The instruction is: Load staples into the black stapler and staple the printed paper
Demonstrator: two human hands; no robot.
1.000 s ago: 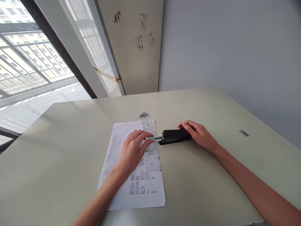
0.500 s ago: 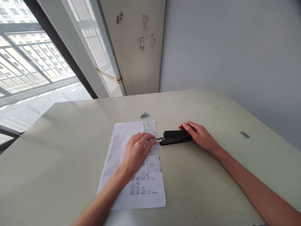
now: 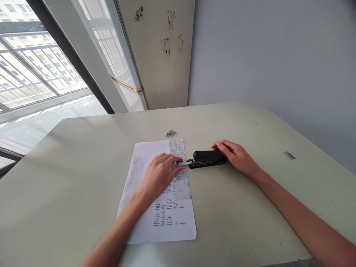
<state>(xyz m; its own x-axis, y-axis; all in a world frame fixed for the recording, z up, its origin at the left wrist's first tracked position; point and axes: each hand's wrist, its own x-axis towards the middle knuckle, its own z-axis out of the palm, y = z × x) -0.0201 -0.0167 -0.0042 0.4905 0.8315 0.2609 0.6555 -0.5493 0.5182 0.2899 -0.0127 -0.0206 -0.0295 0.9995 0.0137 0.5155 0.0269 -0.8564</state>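
Note:
A black stapler (image 3: 207, 155) lies on the table just right of a printed sheet of paper (image 3: 150, 146). My right hand (image 3: 235, 155) grips its back end, near a small red part. From the stapler's front a narrow silver strip of staples (image 3: 185, 162) sticks out to the left, over the sheet's edge. The thumb and index finger of my left hand (image 3: 161, 172) close around the strip's outer end, while the rest of that hand rests over the paper. Whether the strip sits on a rail of the stapler is too small to tell.
Several loose staple strips (image 3: 171, 133) lie beyond the sheet's top edge. More staple strips (image 3: 289, 155) lie at the far right of the table (image 3: 69, 185). A fridge (image 3: 167, 74) and a grey wall (image 3: 264, 55) stand behind; a window is at the left.
The silver strip has come up to the stapler's front and shows more between my left fingers, which have loosened slightly. My right hand keeps its hold. The view has tilted slightly.

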